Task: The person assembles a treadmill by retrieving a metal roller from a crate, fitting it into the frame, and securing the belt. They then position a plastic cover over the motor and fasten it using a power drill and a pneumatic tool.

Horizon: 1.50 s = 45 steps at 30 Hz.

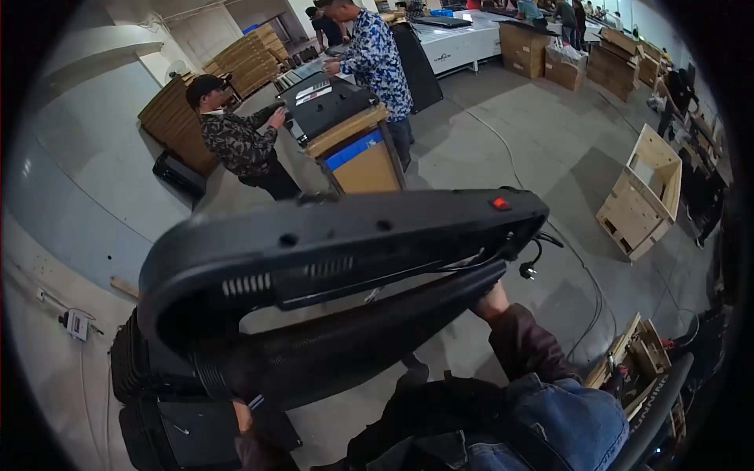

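We have the long black machine [353,228] raised in front of us, slanting from beside the left hand [245,416] up to the right hand [493,304], its rounded end to the left and its narrower end to the right. Our right hand supports the narrow end from below, and our left hand touches the lower edge at the broad end; the fingers of both are hidden, so we cannot tell how tightly either is closed. A red switch [500,203] sits on the upper face, and a power plug [528,272] hangs on its cord just beyond the right hand. Around the left hand our room is tight: black padded pieces [141,428] lie just beside and below it, with the pale wall [78,196] further left. Beyond the right hand the grey floor [479,141] opens wide, crossed by a thin cable [503,141], up to an open wooden crate [640,196]. Nearer on that side, broken wooden boxing [628,357] and a dark curved bar [656,408] narrow the space. Ahead, past the machine's far edge, two people [239,141] [377,63] stand at a workbench [334,110] bearing a black panel.
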Each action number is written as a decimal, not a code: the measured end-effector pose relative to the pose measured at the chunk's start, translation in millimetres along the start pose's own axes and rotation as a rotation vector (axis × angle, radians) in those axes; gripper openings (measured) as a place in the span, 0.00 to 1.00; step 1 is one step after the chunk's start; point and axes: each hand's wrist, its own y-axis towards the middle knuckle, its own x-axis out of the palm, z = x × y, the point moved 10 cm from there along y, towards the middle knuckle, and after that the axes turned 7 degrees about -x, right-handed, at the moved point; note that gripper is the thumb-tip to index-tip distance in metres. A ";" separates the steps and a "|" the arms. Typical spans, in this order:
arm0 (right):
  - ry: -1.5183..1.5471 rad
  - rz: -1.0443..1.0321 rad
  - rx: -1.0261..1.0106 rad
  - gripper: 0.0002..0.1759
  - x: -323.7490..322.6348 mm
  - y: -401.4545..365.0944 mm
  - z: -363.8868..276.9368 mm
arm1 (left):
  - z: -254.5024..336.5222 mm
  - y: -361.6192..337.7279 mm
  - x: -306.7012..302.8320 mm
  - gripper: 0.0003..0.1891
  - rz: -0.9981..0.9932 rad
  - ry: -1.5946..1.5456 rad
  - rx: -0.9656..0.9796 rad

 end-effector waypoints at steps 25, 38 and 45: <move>0.563 -0.246 0.531 0.24 -4.8 612.3 310.2 | -395.4 702.6 241.4 0.16 -0.002 -0.548 -0.687; 0.430 0.237 0.933 0.35 -39.2 744.2 439.2 | -438.1 867.2 298.1 0.25 -0.094 -0.374 -0.998; 0.023 0.531 0.503 0.40 -16.0 710.3 392.6 | -331.1 898.8 266.0 0.27 -0.114 -0.344 -0.736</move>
